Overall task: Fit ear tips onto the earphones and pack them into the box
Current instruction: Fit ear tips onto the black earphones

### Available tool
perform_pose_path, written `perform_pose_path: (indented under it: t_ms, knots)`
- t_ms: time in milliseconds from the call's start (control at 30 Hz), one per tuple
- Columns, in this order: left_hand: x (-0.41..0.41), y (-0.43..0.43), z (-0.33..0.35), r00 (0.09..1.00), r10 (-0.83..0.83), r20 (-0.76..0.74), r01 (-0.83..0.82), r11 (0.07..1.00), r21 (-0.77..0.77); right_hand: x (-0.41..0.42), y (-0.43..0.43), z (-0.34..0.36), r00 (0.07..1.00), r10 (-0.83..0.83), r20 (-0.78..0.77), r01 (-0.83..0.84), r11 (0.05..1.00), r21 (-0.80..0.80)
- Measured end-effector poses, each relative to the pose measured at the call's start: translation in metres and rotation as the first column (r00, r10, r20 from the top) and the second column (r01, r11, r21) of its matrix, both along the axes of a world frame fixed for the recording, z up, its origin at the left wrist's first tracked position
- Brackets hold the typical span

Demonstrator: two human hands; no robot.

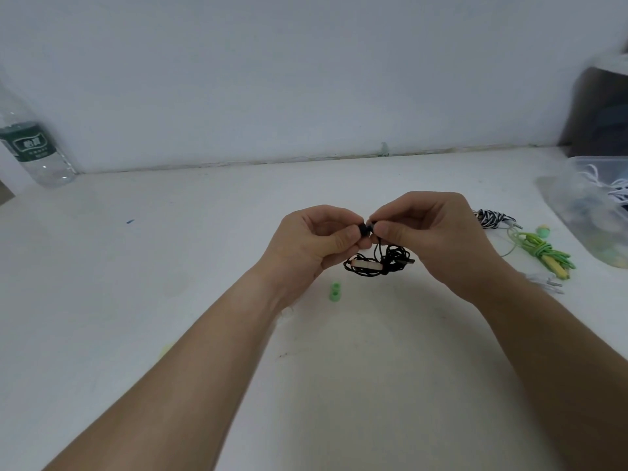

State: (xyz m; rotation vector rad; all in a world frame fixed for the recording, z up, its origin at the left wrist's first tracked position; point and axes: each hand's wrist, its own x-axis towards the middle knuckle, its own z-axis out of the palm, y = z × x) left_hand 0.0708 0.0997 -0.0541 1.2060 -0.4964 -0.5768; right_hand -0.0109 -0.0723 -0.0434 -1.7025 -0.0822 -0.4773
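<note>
Left hand (312,241) and right hand (430,232) pinch black earphones (385,263) above open table (163,273), box (577,202) far right.

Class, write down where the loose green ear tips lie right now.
Head view: the green ear tips lie on the table near centre, just below the left hand in the picture, left of the black earphones.

The left hand (316,241) and right hand (421,232) pinch a black earbud (366,230) between them. Its tangled cable (380,261) hangs below. Green ear tips (335,292) lie just below the left hand.
</note>
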Motion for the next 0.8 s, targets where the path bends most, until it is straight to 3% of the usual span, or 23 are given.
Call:
perform_pose_path:
  t_ms: [367,800]
  knots:
    - [-0.0009,-0.0015,0.003,0.998,0.002,-0.057,-0.005,0.999,-0.049,0.0009,0.0009,-0.0034,1.0,0.016,-0.006,-0.015,0.989,0.146]
    - [-0.0022,-0.0009,0.0039,0.999,0.027,-0.016,-0.027,1.0,0.006,0.0,-0.0012,0.0002,1.0,-0.009,-0.006,0.009,1.0,0.025]
